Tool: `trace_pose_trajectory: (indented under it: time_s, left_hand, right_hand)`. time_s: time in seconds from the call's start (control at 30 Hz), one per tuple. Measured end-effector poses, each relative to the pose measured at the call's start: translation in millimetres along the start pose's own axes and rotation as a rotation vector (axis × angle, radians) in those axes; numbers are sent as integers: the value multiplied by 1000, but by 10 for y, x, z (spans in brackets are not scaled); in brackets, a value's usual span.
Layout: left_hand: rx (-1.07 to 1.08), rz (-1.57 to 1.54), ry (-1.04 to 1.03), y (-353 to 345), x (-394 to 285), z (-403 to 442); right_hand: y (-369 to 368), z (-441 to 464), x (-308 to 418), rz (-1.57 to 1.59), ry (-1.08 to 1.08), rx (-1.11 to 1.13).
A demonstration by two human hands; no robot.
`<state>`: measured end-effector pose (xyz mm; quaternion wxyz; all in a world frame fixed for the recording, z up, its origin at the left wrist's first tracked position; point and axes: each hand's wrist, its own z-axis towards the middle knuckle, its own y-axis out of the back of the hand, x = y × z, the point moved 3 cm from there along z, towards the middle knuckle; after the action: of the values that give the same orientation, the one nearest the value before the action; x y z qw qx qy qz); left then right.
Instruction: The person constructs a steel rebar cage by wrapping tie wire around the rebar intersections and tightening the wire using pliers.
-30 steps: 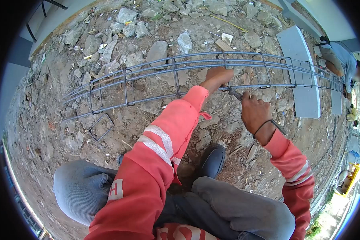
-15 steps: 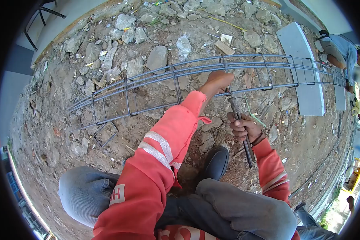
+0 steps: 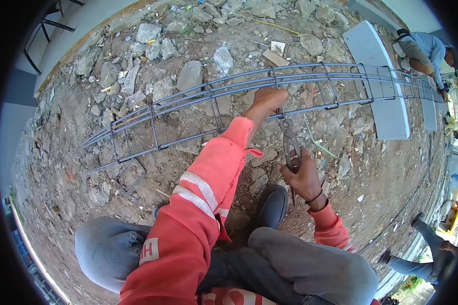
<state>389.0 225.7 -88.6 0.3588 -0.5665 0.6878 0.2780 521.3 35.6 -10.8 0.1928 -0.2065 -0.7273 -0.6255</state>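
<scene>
Rubble-strewn ground [image 3: 76,203] spreads beneath everything. Across it, from left to right beyond the person's boots, runs a long rebar cage [image 3: 310,79], passing over a grey slab [image 3: 390,119] at the right. Steel pincers [image 3: 289,136] sit on the near side of the cage, head just beside its near bar; the right hand [image 3: 306,177] has its grip wrapped around their handles. The left hand [image 3: 268,99] is at the cage's middle, bent over the bars; its fingertips are hidden, so I cannot tell what its grip pinches. A loose square stirrup [image 3: 137,183] lies near left.
</scene>
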Motion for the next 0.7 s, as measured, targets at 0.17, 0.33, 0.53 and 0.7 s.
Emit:
trace_pose_trajectory:
  time_s: [0.17, 0.33, 0.53, 0.7]
  left_hand:
    - [36, 109, 32, 26, -12, -6]
    - [142, -164, -197, 8, 239, 214]
    - [41, 14, -83, -20, 152, 192]
    - [8, 100, -44, -15, 108, 162]
  right_hand:
    - [-77, -57, -243, 1373, -444, 610]
    - [226, -92, -110, -177, 250, -71]
    - [484, 86, -110, -219, 112, 84]
    - [437, 112, 62, -418, -60, 168]
